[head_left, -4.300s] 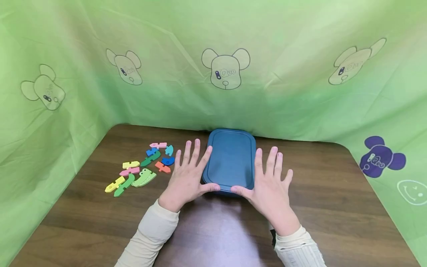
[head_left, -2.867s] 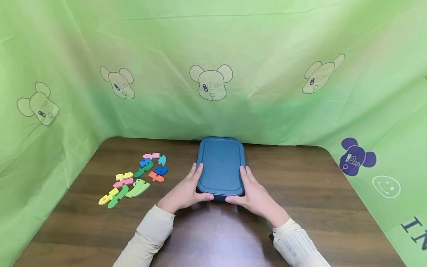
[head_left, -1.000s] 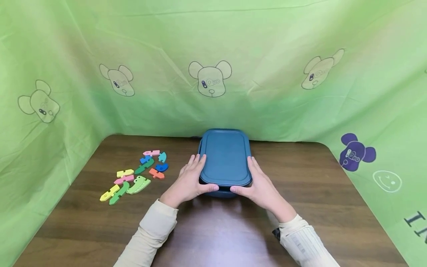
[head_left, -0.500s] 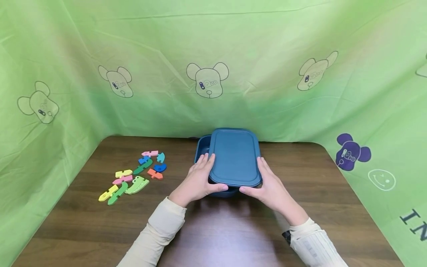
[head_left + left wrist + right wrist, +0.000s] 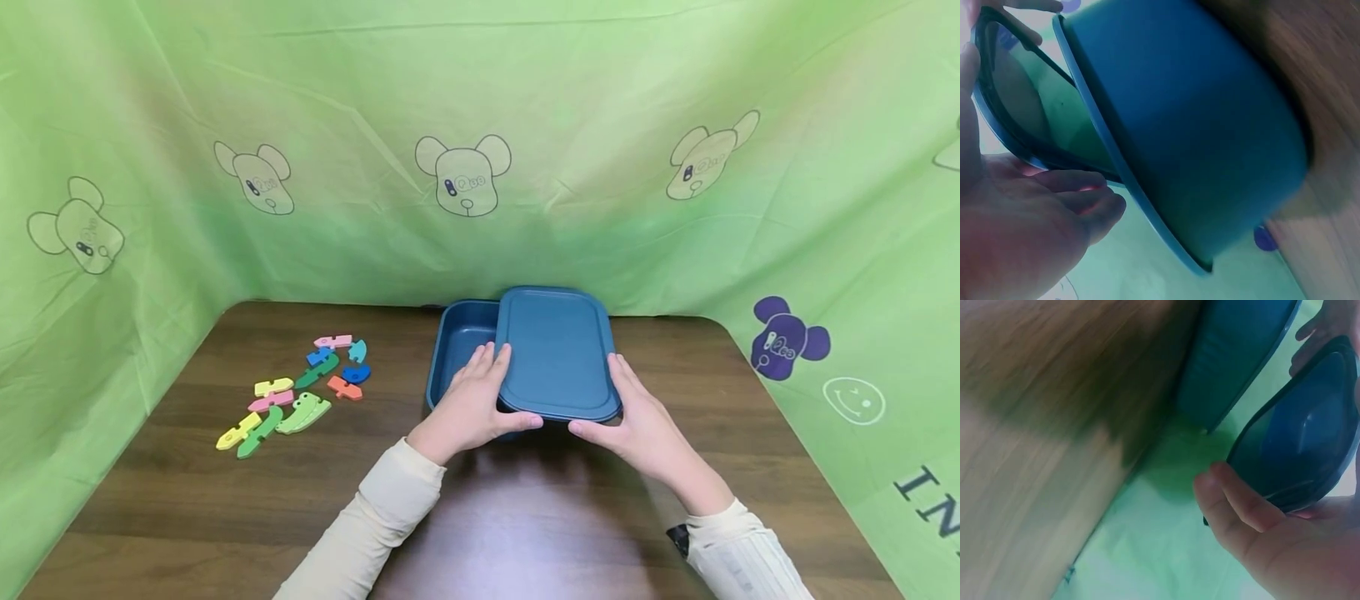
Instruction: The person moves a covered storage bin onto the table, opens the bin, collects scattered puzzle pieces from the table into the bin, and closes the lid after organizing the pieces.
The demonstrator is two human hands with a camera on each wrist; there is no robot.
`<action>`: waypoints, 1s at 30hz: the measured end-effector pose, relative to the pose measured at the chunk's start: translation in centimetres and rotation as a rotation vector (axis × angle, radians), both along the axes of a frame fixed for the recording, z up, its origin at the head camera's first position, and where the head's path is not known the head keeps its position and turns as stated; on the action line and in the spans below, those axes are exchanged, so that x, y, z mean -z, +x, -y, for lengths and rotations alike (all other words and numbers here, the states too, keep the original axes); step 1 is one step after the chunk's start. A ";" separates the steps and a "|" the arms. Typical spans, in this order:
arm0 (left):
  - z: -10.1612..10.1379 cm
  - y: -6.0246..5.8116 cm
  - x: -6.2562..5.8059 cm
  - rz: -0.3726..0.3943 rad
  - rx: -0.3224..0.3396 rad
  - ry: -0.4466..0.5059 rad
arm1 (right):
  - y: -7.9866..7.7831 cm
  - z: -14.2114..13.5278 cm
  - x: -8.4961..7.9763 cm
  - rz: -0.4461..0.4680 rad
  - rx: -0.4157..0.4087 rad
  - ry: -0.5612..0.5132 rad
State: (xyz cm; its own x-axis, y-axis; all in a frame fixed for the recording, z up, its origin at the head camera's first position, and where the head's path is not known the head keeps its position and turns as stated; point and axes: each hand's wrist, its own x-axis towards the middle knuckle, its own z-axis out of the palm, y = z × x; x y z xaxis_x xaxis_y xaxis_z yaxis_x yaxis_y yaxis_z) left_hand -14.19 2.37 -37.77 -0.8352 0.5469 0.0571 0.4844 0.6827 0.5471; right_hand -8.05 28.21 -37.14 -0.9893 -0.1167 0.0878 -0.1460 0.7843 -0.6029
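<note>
A blue lid [image 5: 558, 354] is lifted off its blue plastic box [image 5: 442, 350] and shifted right, covering the box's right part in the head view. My left hand [image 5: 468, 408] holds the lid's left edge, its thumb at the near edge. On the opposite side my right hand [image 5: 648, 433] grips the right edge, thumb also at the near edge. In the left wrist view, the lid's underside [image 5: 1016, 94] shows above the box's rim, with the box [image 5: 1185, 119] upright on the table. The right wrist view shows the lid [image 5: 1297, 425] apart from the box wall [image 5: 1235, 356].
Several colourful flat puzzle pieces lie on the wooden table [image 5: 187, 500] at left, among them a light green crocodile head [image 5: 303, 412], an orange piece [image 5: 345, 387] and a yellow piece [image 5: 238, 432]. A green printed cloth [image 5: 360, 225] hangs behind and at both sides.
Both hands came down onto the closed box, raised the lid and moved it rightward. The box's left interior has come into view. The puzzle pieces have stayed put.
</note>
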 end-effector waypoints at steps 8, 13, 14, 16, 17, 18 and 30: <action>-2.2 0.6 -0.3 -0.005 0.015 -0.020 | 1.1 -2.0 -0.7 -0.007 0.012 0.006; -3.4 0.8 -0.3 0.002 0.016 -0.014 | 1.6 -3.1 -1.0 -0.013 0.023 0.009; -3.7 0.9 -0.4 0.003 0.017 -0.010 | 1.7 -3.3 -1.0 -0.011 0.026 0.009; -4.3 1.0 -0.4 0.005 0.016 -0.011 | 2.0 -3.8 -1.0 -0.011 0.030 0.009; -4.6 1.1 -0.4 0.004 0.015 -0.008 | 2.1 -4.0 -1.0 -0.010 0.032 0.008; -5.0 1.2 -0.4 0.004 0.015 -0.010 | 2.2 -4.3 -1.0 -0.011 0.033 0.006; -10.2 2.9 0.0 0.063 -0.018 0.058 | 3.7 -9.0 -0.8 -0.025 0.070 0.053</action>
State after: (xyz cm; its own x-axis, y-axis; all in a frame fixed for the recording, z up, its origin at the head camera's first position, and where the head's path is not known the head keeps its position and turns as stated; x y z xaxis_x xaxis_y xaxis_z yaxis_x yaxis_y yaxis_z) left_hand -11.26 12.52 -37.73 -0.8478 0.5291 0.0359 0.4360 0.6569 0.6151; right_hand -4.39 37.19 -36.36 -0.9928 -0.0527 0.1078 -0.1042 0.8239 -0.5571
